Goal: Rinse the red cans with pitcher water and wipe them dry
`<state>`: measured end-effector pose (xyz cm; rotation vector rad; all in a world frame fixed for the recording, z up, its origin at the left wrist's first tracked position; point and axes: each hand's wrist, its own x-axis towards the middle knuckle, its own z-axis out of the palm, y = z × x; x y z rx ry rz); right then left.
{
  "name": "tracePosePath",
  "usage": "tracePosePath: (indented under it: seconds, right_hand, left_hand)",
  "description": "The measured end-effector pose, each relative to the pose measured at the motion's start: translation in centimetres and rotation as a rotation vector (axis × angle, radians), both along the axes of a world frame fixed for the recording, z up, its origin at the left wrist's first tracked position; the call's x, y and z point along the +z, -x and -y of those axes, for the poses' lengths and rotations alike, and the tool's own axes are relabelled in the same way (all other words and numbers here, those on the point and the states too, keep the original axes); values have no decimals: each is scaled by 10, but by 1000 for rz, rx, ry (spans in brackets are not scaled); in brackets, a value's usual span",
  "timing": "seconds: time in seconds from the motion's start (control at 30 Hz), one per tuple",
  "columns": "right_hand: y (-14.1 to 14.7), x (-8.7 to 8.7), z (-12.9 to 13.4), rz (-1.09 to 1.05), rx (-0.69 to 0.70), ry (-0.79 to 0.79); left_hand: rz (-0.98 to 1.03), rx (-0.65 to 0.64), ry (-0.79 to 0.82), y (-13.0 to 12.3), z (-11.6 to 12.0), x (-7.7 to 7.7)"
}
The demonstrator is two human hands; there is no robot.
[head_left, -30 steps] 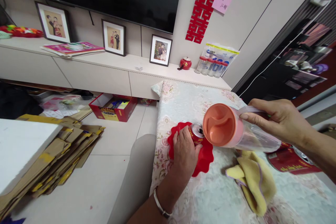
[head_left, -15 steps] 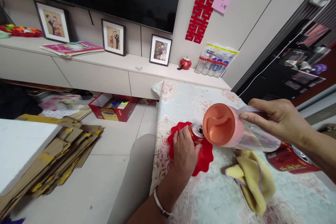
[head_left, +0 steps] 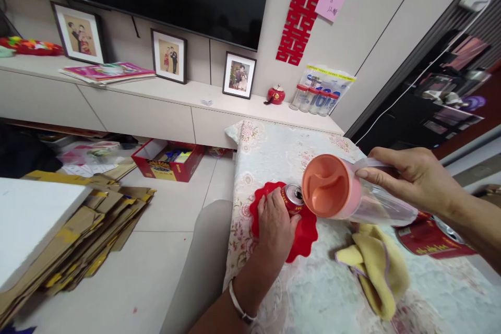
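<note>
My left hand (head_left: 276, 224) is wrapped round a red drink can (head_left: 293, 199), whose opened top faces up and toward the right. Under the can lies a red plate with a wavy rim (head_left: 307, 240). By its handle, my right hand (head_left: 415, 175) grips a clear plastic pitcher (head_left: 381, 206) tipped far over to the left. The pitcher's orange lid (head_left: 326, 186) is close beside the can's top; whether they touch I cannot tell. No liquid stream shows between them. A crumpled yellow cloth (head_left: 378, 271) rests on the table below the pitcher.
A flowered tablecloth (head_left: 274, 151) covers the table. At the right, partly behind the pitcher and my right arm, are red cans (head_left: 426, 240). Jars with red lids (head_left: 313, 100) and picture frames (head_left: 239, 74) line the cabinet. Flattened cardboard (head_left: 90, 235) lies on the left.
</note>
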<state>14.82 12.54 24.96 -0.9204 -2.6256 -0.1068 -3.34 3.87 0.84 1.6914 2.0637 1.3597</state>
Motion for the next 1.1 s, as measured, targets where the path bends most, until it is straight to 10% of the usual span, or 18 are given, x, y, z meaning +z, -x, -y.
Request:
tracePosePath:
  seconds: [1.1]
  right_hand:
    - [-1, -1, -3, 11, 63, -47]
  left_hand:
    - [6, -6, -1, 1, 0, -2]
